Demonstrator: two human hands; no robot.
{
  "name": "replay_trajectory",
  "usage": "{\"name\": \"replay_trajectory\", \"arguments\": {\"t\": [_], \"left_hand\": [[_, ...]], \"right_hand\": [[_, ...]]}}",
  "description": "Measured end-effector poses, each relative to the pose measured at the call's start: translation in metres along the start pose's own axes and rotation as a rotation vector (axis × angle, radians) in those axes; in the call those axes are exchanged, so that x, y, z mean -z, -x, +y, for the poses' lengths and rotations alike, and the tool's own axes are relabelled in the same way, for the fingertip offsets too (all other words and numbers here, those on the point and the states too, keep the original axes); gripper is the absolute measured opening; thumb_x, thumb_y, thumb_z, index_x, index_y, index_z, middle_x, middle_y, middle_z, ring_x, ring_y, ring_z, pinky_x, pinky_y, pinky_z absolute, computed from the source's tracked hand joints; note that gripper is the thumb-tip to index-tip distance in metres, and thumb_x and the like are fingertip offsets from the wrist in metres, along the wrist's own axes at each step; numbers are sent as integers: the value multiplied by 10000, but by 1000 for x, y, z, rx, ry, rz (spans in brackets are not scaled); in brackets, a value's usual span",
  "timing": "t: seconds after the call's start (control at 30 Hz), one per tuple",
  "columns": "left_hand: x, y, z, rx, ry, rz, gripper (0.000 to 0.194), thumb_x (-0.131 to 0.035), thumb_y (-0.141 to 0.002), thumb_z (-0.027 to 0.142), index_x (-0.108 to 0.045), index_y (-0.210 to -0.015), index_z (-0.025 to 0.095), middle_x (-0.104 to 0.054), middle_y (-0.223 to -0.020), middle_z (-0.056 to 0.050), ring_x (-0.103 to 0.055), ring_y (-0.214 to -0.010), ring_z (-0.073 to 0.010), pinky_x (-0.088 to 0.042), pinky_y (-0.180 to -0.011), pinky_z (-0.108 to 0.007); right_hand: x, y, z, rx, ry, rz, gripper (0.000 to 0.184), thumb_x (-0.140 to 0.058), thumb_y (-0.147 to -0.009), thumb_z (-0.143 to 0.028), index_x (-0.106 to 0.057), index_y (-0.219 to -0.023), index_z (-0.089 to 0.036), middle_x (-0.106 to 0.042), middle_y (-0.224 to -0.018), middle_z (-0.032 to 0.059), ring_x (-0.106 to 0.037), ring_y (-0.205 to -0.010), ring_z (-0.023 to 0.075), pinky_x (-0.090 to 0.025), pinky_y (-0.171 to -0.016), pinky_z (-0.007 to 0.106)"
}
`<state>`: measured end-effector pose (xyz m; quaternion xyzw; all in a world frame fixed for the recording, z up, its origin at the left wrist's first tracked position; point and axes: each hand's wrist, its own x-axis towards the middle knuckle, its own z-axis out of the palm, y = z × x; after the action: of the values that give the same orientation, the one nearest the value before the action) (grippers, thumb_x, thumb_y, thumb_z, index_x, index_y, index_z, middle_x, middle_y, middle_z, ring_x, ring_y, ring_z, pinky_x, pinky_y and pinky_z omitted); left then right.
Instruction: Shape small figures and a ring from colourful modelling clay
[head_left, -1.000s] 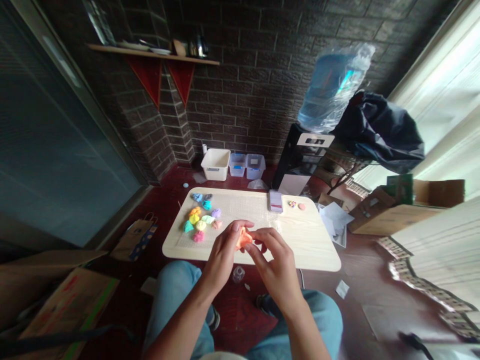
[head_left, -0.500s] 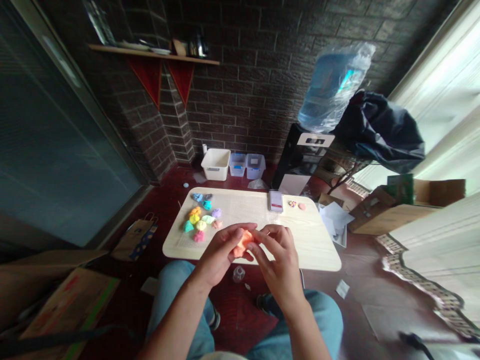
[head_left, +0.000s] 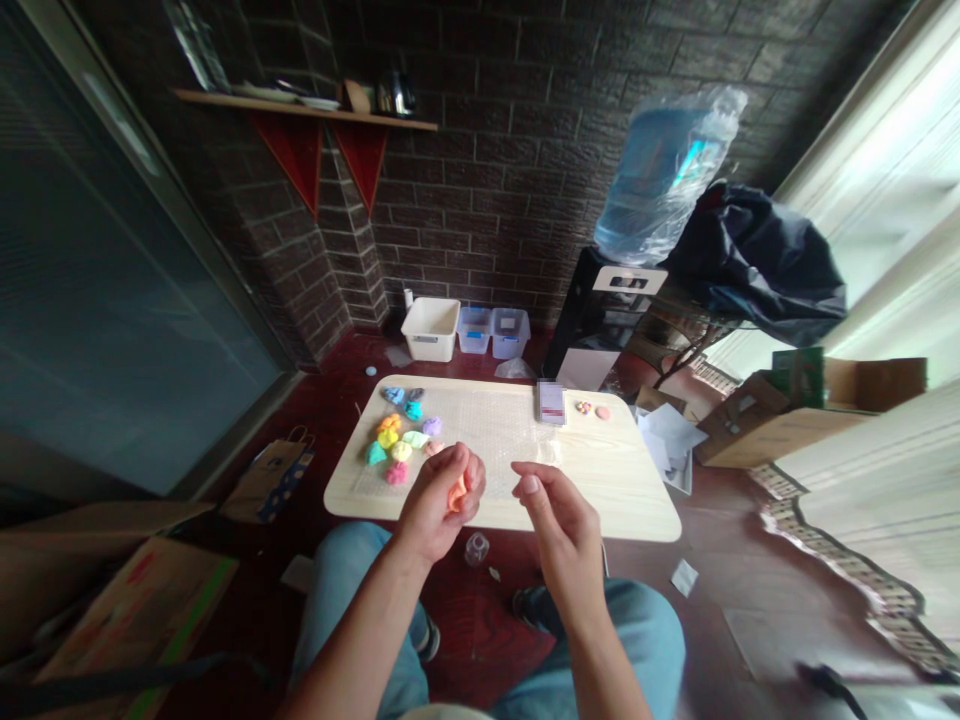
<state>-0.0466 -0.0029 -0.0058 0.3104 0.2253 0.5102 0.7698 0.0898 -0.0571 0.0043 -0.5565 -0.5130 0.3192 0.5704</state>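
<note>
Head view: we saw the left hand (head_left: 437,498) closed around a lump of orange clay (head_left: 457,494), which showed between thumb and fingers above the near edge of the worktop (head_left: 615,490). The right hand (head_left: 561,515) hung beside it, apart from the lump, its fingers curled and thumb near the index finger; we could not tell whether anything sat between those tips.

Past the left hand we found a group of coloured lumps, among them a pink lump (head_left: 397,472), a green lump (head_left: 376,453) and a purple lump (head_left: 432,426), on a clear textured sheet (head_left: 487,420). Farther right lay a flat rectangular case (head_left: 551,403), then a multicoloured cluster (head_left: 584,408) just beside a pinkish disc (head_left: 602,413).
</note>
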Motion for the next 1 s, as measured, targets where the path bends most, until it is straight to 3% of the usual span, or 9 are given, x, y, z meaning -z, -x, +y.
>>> {"name": "replay_trajectory", "arguments": {"t": [0.1,0.33,0.47,0.57,0.67,0.73,0.83,1.0], "left_hand": [[0,1,-5,-32,-77,36,545,-694,-749,574,-470,-511,137,-407,-442,66,-274,-311,6,-134,-306,-126],[0,3,-14,-67,-260,142,565,-658,-811,493,-386,-438,167,-303,-311,83,-227,-247,-12,-82,-316,-179],[4,1,-19,3,-357,145,587,-622,-805,575,-395,-447,170,-322,-328,76,-248,-280,-21,-127,-342,-189],[5,1,-22,29,-391,173,508,-570,-813,629,-567,-613,162,-526,-482,30,-441,-412,-67,-294,-411,-186],[2,3,-20,104,-298,73,569,-421,-872,664,-675,-913,156,-683,-776,-56,-611,-689,-155,-433,-551,-230],[0,5,-17,125,-236,14,566,-410,-897,626,-672,-1047,148,-695,-930,-93,-628,-840,-192,-472,-656,-262],[-2,8,-13,78,-260,6,420,-537,-893,480,-632,-1178,186,-661,-1113,-91,-609,-977,-208,-476,-783,-289],[-2,13,-8,23,-386,-4,400,-531,-915,387,-531,-1291,252,-644,-1059,-53,-595,-972,-193,-455,-868,-314]], "right_hand": [[-2,2,3,-33,-8,3,286,-548,-907,-443,-714,-950,-214,-651,-737,4,-602,-729,152,-470,-705,261],[-6,8,9,-53,-14,-1,297,-525,-926,-435,-721,-931,-212,-644,-703,1,-602,-708,150,-470,-676,255],[-8,7,8,73,15,-65,196,-561,-921,-348,-708,-972,-229,-667,-830,16,-609,-796,157,-475,-728,268],[-10,5,12,174,83,-94,190,-600,-899,-282,-695,-1060,-249,-639,-916,26,-587,-841,162,-474,-746,282],[-9,3,18,186,150,-39,211,-603,-891,-249,-693,-1082,-245,-606,-920,34,-569,-832,166,-478,-736,295],[-7,1,20,167,185,-4,197,-609,-884,-244,-700,-1058,-241,-595,-898,32,-558,-810,168,-481,-722,300],[-5,0,19,141,197,15,198,-625,-867,-246,-695,-1052,-231,-601,-891,33,-549,-765,164,-483,-678,298],[-1,-2,12,101,162,-22,184,-630,-868,-251,-696,-1036,-213,-619,-902,42,-561,-747,159,-470,-640,290]]}}
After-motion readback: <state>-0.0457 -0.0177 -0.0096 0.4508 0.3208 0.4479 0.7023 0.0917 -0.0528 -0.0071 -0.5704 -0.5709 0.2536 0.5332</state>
